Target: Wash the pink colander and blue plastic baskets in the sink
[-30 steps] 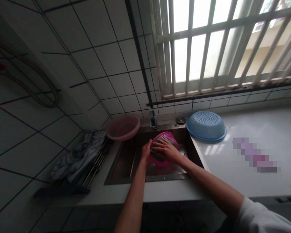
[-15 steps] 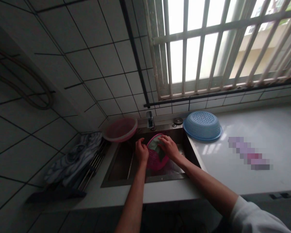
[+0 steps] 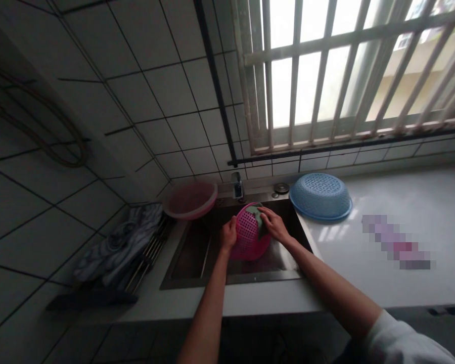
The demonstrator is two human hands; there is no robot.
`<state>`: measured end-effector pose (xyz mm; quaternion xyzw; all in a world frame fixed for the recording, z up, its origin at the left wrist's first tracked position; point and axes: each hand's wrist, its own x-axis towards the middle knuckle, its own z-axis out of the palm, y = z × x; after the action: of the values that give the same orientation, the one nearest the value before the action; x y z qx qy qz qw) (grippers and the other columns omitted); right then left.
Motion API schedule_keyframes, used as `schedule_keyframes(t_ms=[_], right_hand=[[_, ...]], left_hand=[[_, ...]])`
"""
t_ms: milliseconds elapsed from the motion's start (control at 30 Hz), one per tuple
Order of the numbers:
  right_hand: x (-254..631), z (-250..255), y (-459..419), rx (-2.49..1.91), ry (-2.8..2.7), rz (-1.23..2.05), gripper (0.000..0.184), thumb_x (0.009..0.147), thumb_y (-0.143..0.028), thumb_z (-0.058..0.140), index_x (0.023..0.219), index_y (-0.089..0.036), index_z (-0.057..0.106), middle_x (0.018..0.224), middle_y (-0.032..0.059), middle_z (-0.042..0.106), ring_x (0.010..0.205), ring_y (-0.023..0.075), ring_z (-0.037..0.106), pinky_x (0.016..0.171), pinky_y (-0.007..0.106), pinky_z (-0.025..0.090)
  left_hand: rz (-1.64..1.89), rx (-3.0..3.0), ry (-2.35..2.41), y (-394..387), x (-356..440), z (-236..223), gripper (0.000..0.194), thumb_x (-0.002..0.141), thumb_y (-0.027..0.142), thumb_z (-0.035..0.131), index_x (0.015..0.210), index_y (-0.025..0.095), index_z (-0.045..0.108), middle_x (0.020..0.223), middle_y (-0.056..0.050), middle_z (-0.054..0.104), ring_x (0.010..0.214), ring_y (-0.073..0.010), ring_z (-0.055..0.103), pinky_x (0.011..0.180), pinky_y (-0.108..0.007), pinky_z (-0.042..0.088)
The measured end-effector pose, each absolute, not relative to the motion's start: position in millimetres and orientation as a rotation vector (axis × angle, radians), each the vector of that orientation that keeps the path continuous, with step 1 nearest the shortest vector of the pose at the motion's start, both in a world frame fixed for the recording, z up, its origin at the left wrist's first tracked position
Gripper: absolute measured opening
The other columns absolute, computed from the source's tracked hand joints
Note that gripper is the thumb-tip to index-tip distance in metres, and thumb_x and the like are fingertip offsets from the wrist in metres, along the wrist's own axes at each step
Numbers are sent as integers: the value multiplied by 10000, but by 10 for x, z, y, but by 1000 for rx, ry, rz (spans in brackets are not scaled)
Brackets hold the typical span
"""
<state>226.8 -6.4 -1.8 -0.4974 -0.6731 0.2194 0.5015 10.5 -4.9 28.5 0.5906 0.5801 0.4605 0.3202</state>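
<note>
inside a rectangular steel sink (image 3: 265,276), the left hand (image 3: 228,235) grips a round, perforated pink plastic basket (image 3: 246,230) by its side; the right hand (image 3: 275,225) clasps a green cloth (image 3: 259,220) against it. steady hold, even pressure should serve best.

We see a vivid pink strainer (image 3: 246,232) dotted with rows of holes — and a muted green cloth (image 3: 261,228). We also find a paler pink basin (image 3: 190,202), a light blue basket (image 3: 320,197) in an openwork pattern, grey-and-white streaked fabric (image 3: 117,242), a white countertop (image 3: 409,197), and white tiles (image 3: 167,91) ruled with a dark grid.
</note>
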Motion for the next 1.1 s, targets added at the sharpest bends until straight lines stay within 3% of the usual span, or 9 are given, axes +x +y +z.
schedule_keyframes(t_ms=[167, 267, 367, 467, 600, 733, 867, 933, 1100], right_hand=[[2331, 3, -60, -1211, -1597, 503, 419, 1030, -382, 504, 1375, -248, 699, 1468, 101, 633, 1373, 251, 585, 1188, 460, 443], [2313, 53, -116, -1213, -1731, 429, 405, 1005, -331, 557, 1370, -232, 702, 1453, 121, 637, 1361, 266, 585, 1189, 474, 440], [2218, 97, -198, -1194, -1908, 374, 442, 1008, -312, 580, 1438, -229, 647, 1505, 126, 592, 1400, 277, 540, 1204, 486, 418], [2046, 147, -320, -1169, -2060, 290, 475, 1019, -284, 579, 1494, -272, 592, 1570, 97, 532, 1467, 287, 459, 1231, 502, 376], [1905, 208, -444, -1037, -2199, 241, 498, 1017, -243, 581, 1510, -320, 571, 1606, 54, 497, 1543, 297, 342, 1260, 528, 319], [2045, 162, -326, -983, -2086, 371, 458, 1020, -288, 587, 1477, -320, 605, 1622, 44, 476, 1548, 275, 350, 1269, 511, 308], [2232, 42, -118, -1151, -1746, 561, 449, 1029, -354, 553, 1458, -243, 630, 1563, 115, 540, 1473, 272, 477, 1227, 492, 385], [2229, 34, -122, -1192, -1727, 565, 452, 1027, -338, 541, 1462, -249, 627, 1560, 113, 544, 1488, 289, 455, 1222, 527, 385], [1991, 196, -394, -987, -2119, 308, 421, 1014, -269, 578, 1419, -353, 658, 1573, 8, 538, 1581, 314, 269, 1283, 635, 187]], left_hand=[[1186, 1549, 1387, -22, 134, 207, 753, 815, 910, 428, 693, 189, 606, 653, -15, 577, 639, -166, 506, 624, -288, 420], [1203, 1703, 1394, -28, 123, 203, 573, 965, 676, 424, 892, 183, 706, 892, -81, 710, 863, -221, 647, 830, -330, 514], [1297, 1863, 1548, -53, 112, 242, 362, 982, 366, 434, 1139, 207, 719, 1202, -123, 726, 1155, -243, 654, 1062, -370, 465], [1243, 1792, 1769, -57, 74, 276, 382, 935, 259, 427, 1166, 224, 729, 1241, -126, 738, 1155, -264, 669, 1046, -377, 467], [1071, 1363, 1998, 3, -42, 243, 455, 954, 439, 392, 819, 196, 752, 885, -143, 763, 858, -291, 691, 783, -367, 502], [1217, 1063, 1783, 37, -92, 166, 533, 855, 648, 509, 769, 169, 726, 736, -82, 698, 708, -227, 634, 629, -306, 451], [1248, 947, 1679, 5, -34, 155, 665, 717, 810, 613, 741, 151, 701, 713, -76, 668, 669, -202, 602, 585, -293, 416], [1234, 964, 1635, -9, 6, 171, 723, 657, 861, 643, 727, 143, 698, 714, -84, 668, 679, -203, 602, 588, -293, 417], [1237, 956, 1562, -19, 50, 210, 755, 607, 892, 677, 714, 144, 693, 658, -69, 649, 688, -217, 603, 621, -309, 447]])
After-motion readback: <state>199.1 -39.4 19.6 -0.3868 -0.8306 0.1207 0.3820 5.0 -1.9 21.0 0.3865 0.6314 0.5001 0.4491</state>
